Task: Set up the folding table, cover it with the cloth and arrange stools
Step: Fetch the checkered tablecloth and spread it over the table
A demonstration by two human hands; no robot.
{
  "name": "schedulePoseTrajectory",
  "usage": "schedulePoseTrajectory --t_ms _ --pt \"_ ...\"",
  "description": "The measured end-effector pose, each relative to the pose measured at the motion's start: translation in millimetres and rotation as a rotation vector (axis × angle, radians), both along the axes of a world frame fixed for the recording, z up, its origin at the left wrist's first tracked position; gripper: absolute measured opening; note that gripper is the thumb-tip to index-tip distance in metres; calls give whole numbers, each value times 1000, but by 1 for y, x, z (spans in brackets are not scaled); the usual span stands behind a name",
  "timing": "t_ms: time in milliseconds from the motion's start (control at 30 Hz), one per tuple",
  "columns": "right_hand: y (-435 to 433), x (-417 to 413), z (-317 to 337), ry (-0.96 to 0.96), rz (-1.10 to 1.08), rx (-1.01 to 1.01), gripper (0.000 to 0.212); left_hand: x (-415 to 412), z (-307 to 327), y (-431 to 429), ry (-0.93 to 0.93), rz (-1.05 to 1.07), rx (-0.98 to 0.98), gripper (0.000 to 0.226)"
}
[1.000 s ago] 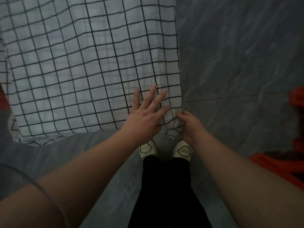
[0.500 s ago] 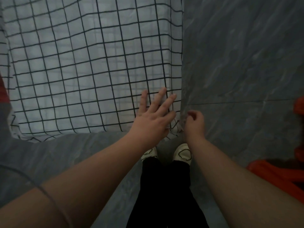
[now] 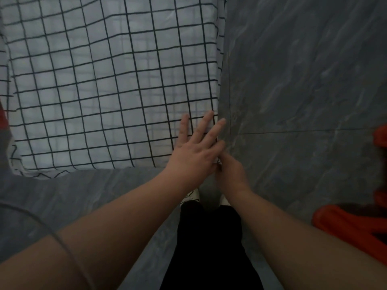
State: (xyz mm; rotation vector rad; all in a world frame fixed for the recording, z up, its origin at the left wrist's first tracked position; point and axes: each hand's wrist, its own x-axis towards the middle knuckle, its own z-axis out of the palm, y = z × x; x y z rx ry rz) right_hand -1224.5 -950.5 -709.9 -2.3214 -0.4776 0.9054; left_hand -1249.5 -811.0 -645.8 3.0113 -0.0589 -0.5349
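The right hand (image 3: 230, 174) has returned to pinch the near right corner of the checked cloth (image 3: 109, 91) beside the flat, spread-fingered left hand (image 3: 196, 151), so covering seems nearly finished.

A dim indoor room, likely a home: a grey marble-patterned tile floor (image 3: 303, 80) crossed by a thin grout line (image 3: 293, 132), a white cloth with a black grid (image 3: 104, 80) draped over a flat top, and orange-red plastic stools (image 3: 351, 227) on the floor's right side.
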Motion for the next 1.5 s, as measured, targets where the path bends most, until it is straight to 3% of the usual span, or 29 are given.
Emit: schedulePoseTrajectory --t_ms 167,300,367,467,533,633,833,1033,1300,1500 --pt "-4 14 -2 7 141 -137 39 1 7 -1 55 0 -31 44" --pt "-15 32 16 84 239 -274 51 11 28 0 274 36 -86 64" --pt "-16 36 25 175 287 -348 72 21 44 2 345 83 -186 68" --pt "-17 49 17 200 268 -372 100 29 62 5 299 179 -332 64" --pt "-12 63 8 198 231 -343 94 32 69 9 225 245 -368 57" --pt "25 87 62 248 87 -168 67 40 77 23 129 340 -337 56" --pt "78 105 116 192 -263 -23 66 45 74 63 189 707 -165 70" --pt "92 88 104 -29 74 -33 75 13 56 83 186 936 -104 67" --pt "81 98 92 148 47 -70 79 4 41 93 255 914 -207 72" --pt "99 113 123 -65 183 -246 69 -2 71 128 168 979 -301 62"
